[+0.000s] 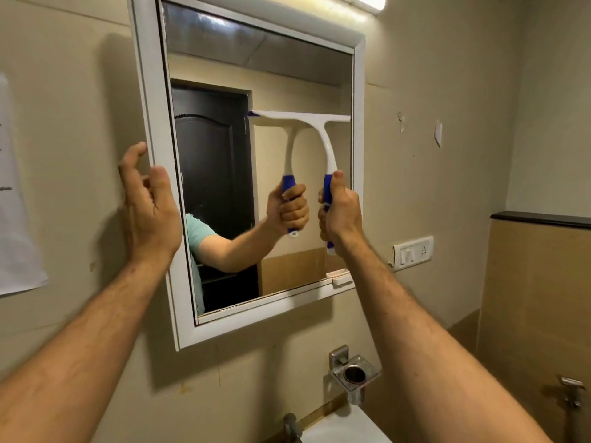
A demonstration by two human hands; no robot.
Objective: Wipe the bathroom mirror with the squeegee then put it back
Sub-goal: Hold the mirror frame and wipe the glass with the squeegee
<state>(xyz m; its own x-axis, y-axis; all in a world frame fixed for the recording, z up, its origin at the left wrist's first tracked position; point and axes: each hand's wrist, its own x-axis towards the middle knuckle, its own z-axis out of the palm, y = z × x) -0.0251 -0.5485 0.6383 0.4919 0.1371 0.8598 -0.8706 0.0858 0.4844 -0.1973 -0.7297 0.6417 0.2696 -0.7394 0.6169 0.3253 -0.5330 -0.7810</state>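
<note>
A white-framed bathroom mirror [150, 129] hangs on the beige wall. The squeegee [327, 145] is white with a blue grip, and its blade lies flat against the glass at mid height on the right half. My right hand [340, 212] is closed around the blue grip below the blade. The glass shows the reflection of the squeegee and of that hand. My left hand [150, 203] is at the mirror frame's left edge, fingers spread and curled, thumb by the frame, holding nothing.
A metal and glass holder [355, 374] is fixed to the wall below the mirror. A tap [291, 425] and white basin [345, 426] are at the bottom. A switch plate [412, 252] is to the right, a paper sheet [16, 219] to the left, a light bar [364, 1] above.
</note>
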